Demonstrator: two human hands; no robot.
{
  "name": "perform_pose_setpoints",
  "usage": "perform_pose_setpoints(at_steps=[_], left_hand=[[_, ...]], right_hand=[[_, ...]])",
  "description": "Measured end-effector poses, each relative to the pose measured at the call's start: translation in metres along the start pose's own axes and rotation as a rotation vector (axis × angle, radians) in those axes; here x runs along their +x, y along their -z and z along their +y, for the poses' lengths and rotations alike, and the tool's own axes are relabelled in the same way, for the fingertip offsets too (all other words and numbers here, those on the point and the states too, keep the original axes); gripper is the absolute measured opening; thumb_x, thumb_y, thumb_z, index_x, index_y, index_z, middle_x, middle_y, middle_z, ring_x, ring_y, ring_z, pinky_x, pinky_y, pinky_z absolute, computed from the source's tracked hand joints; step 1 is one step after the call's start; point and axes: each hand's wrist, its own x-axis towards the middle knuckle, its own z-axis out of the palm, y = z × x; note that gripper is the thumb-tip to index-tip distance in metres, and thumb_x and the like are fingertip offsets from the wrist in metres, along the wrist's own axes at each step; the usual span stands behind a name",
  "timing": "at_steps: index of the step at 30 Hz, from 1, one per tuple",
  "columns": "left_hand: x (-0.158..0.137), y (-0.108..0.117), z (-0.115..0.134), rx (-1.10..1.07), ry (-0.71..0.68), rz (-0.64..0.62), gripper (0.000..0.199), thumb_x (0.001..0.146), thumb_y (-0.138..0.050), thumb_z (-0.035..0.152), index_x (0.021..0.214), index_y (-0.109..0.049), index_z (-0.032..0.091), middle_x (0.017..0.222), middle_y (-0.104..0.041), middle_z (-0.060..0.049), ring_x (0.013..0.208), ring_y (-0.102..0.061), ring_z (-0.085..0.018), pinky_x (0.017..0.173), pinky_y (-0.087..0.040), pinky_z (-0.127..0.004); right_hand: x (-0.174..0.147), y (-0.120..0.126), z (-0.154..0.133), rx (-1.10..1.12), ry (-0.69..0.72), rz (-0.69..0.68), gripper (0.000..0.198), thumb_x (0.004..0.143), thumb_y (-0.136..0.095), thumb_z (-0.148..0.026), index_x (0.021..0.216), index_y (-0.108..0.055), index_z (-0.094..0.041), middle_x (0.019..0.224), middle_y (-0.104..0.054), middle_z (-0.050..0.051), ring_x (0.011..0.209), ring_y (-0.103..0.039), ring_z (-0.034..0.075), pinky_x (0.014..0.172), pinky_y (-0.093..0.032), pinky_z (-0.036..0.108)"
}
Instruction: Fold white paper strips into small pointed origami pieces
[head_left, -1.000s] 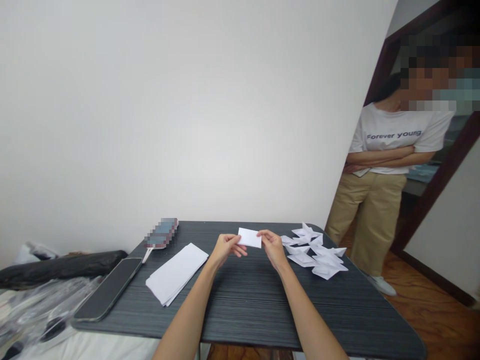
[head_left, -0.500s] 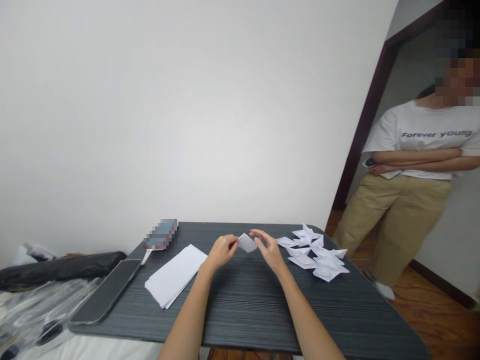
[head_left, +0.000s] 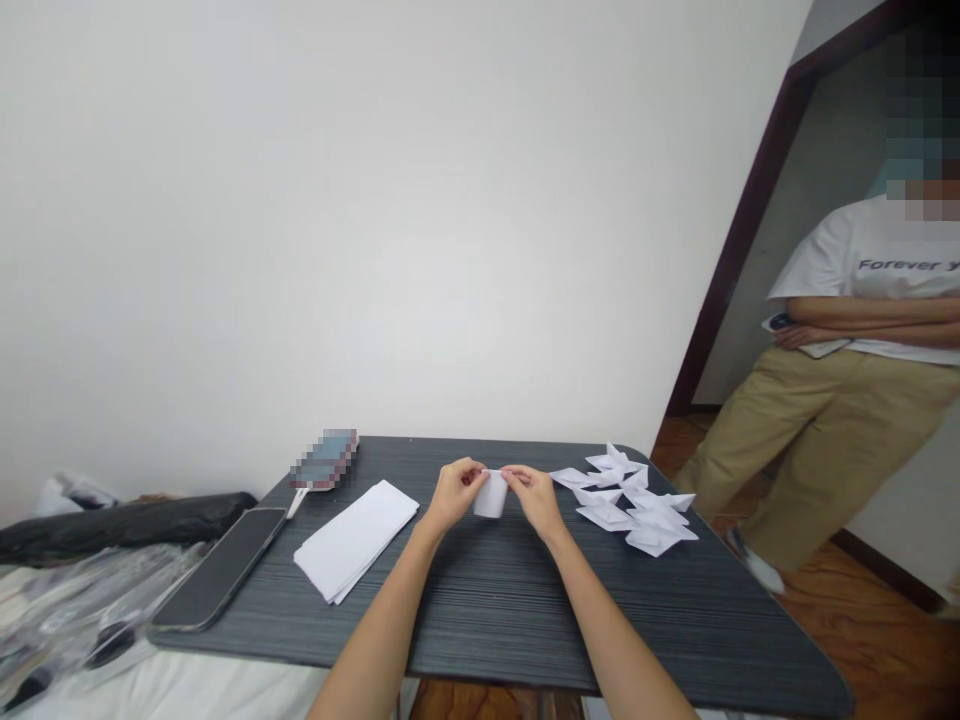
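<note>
A small folded piece of white paper (head_left: pixel 490 496) is held over the middle of the dark table. My left hand (head_left: pixel 456 490) pinches its upper left corner between thumb and fingers. On the other side, my right hand (head_left: pixel 532 494) grips the upper right corner the same way. The lower part of the paper hangs below the fingers and looks slightly curved. To the right of my right hand lies a cluster of several folded paper boats (head_left: pixel 630 500). Left of my left hand rests a stack of white paper sheets (head_left: pixel 356 540).
The dark table (head_left: pixel 495 630) stands against a white wall. On its left edge lies a large black phone-like slab (head_left: pixel 221 570), with a blurred-out device (head_left: pixel 326 460) and white cable behind it. Plastic-wrapped items (head_left: pixel 112 600) lie at the left. A person (head_left: pixel 862 330) with folded arms stands at the right.
My right hand has closed on the paper's right side. The paper has turned from a diamond shape to an upright one held at both top corners. The view has shifted slightly.
</note>
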Motion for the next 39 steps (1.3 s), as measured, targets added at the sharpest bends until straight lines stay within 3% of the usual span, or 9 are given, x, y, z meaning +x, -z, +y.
perform_pose_setpoints(at_steps=[8,20,30,34,39], left_hand=[[0.001,-0.003,-0.007,-0.161,0.084,0.003,0.024,0.069,-0.052,0.032,0.072,-0.063,0.011,0.060,-0.053,-0.002,0.054,-0.044,-0.010,0.049,-0.034,-0.019],[0.004,-0.003,-0.002,-0.411,0.204,-0.071,0.026,0.066,-0.056,0.034,0.069,-0.062,0.008,0.043,-0.043,0.003,0.040,-0.036,-0.005,0.040,-0.027,-0.018],[0.004,-0.002,-0.003,-0.455,0.267,-0.077,0.024,0.064,-0.057,0.032,0.063,-0.061,0.009,0.038,-0.044,0.003,0.037,-0.036,-0.005,0.040,-0.028,-0.019],[0.005,-0.003,-0.010,-0.447,0.281,-0.062,0.024,0.066,-0.055,0.032,0.064,-0.060,0.009,0.037,-0.044,0.003,0.036,-0.036,-0.006,0.040,-0.028,-0.019],[0.007,0.000,-0.015,-0.260,0.222,-0.028,0.023,0.067,-0.052,0.032,0.065,-0.060,0.010,0.041,-0.045,0.003,0.038,-0.037,-0.006,0.042,-0.028,-0.020]], right_hand=[[0.001,-0.002,0.002,-0.008,0.009,0.037,0.025,0.061,-0.060,-0.036,0.073,-0.064,-0.015,0.069,-0.066,0.006,0.066,-0.060,0.020,0.064,-0.046,0.032],[0.000,0.001,-0.003,0.008,-0.019,0.027,0.025,0.059,-0.062,-0.035,0.073,-0.064,-0.015,0.068,-0.066,0.006,0.064,-0.059,0.018,0.062,-0.046,0.029],[0.004,0.005,0.005,0.113,-0.103,-0.009,0.025,0.056,-0.064,-0.040,0.059,-0.062,-0.015,0.050,-0.059,0.001,0.046,-0.051,0.012,0.049,-0.040,0.024],[0.005,0.003,0.011,0.211,-0.169,-0.082,0.028,0.058,-0.062,-0.040,0.070,-0.064,-0.015,0.059,-0.063,0.003,0.053,-0.055,0.013,0.053,-0.041,0.025],[0.004,0.003,0.008,0.114,-0.143,-0.118,0.024,0.058,-0.062,-0.036,0.064,-0.065,-0.013,0.054,-0.061,0.002,0.048,-0.051,0.011,0.050,-0.039,0.023]])
